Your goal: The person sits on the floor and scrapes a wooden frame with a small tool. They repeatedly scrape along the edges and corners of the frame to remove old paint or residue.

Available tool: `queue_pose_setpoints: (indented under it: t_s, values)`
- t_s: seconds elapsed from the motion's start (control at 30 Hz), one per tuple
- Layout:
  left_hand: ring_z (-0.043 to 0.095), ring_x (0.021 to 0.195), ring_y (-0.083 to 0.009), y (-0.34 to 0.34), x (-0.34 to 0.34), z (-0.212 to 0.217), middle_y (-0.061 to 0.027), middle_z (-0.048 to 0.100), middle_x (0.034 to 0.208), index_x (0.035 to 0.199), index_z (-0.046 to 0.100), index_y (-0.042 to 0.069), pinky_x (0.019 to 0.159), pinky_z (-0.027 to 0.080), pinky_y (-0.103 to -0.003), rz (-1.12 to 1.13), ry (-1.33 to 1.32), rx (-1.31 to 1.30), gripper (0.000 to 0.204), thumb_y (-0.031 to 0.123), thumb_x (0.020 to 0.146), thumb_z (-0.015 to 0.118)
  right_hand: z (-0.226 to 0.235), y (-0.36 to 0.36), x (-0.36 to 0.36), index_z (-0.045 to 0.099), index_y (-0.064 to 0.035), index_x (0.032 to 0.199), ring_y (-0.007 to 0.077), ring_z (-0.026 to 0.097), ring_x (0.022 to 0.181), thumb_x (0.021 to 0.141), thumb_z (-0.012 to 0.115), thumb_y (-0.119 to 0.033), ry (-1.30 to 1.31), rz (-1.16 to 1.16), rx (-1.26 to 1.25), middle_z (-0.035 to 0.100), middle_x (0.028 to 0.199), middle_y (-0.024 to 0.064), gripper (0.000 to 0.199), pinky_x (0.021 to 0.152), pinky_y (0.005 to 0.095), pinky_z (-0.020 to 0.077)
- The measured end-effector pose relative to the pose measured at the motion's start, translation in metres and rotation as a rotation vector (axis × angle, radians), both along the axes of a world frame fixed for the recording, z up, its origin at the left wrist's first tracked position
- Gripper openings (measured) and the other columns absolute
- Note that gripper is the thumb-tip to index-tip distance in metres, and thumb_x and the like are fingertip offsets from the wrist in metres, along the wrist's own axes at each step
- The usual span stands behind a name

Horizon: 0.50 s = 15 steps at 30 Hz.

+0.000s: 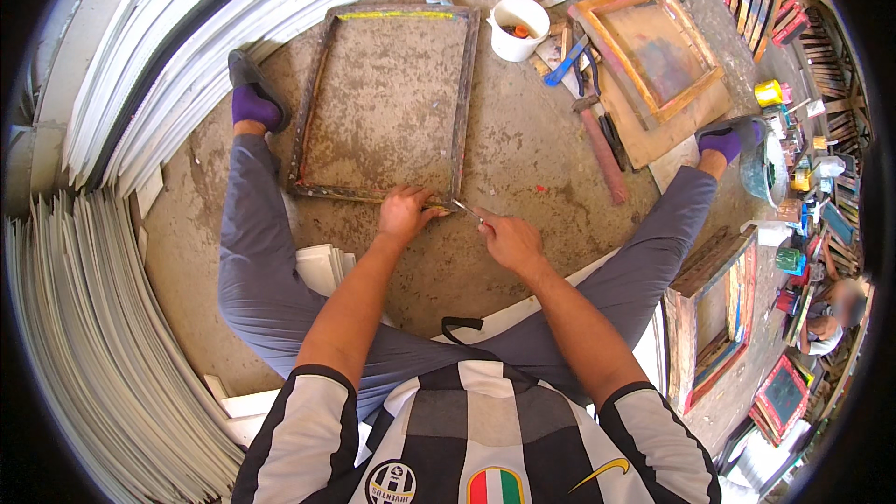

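Observation:
A dark, paint-stained wooden frame (466, 84) lies on the floor between my legs, its far bar smeared yellow. The floor shows through its middle. My left hand (405, 213) is closed over the frame's near bar, close to the near right corner. In my right hand (513, 243) is a thin metal tool (469, 212), gripped with closed fingers. Its narrow tip points left and meets or almost meets that corner. The handle is mostly hidden in my fist, so its exact kind does not show.
Beyond the frame's right side stand a white bucket (508, 49), a hammer (600, 145), pliers (591, 70) and a light wooden screen frame (597, 23). Stacked white sheets (93, 345) line the left. Paint pots (790, 259) and another person (826, 327) are at far right.

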<state>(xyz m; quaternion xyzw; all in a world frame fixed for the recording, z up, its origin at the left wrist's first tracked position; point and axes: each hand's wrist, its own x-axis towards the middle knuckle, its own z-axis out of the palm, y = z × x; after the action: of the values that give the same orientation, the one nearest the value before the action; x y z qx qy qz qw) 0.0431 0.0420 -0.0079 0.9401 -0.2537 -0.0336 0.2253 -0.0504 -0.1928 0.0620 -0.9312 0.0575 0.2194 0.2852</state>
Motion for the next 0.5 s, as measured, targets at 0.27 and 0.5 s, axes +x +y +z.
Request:
queue_pose_setpoints:
  t_s: [0.27, 0.5]
  values:
    - [0.069, 0.100, -0.0340, 0.002, 0.005, -0.012, -0.0147, 0.075, 0.101, 0.108, 0.077, 0.006, 0.089, 0.055, -0.045, -0.060, -0.002, -0.069, 0.054, 0.046, 0.073, 0.085, -0.003, 0.001, 0.006, 0.060, -0.0242, 0.142, 0.0376, 0.070, 0.087, 0.098, 0.056, -0.026, 0.010, 0.209, -0.193, 0.069, 0.085, 0.0196, 0.043, 0.077, 0.0509, 0.0552]
    - [0.068, 0.102, -0.0331, 0.001, 0.004, -0.012, -0.0142, 0.075, 0.103, 0.108, 0.077, 0.007, 0.090, 0.054, -0.044, -0.030, 0.072, -0.054, 0.049, 0.042, 0.075, 0.085, -0.008, -0.006, 0.011, 0.055, -0.0181, 0.146, 0.0390, 0.070, 0.098, 0.099, 0.053, -0.022, 0.120, 0.050, 0.170, 0.072, 0.105, 0.0206, 0.047, 0.085, 0.0555, 0.0540]
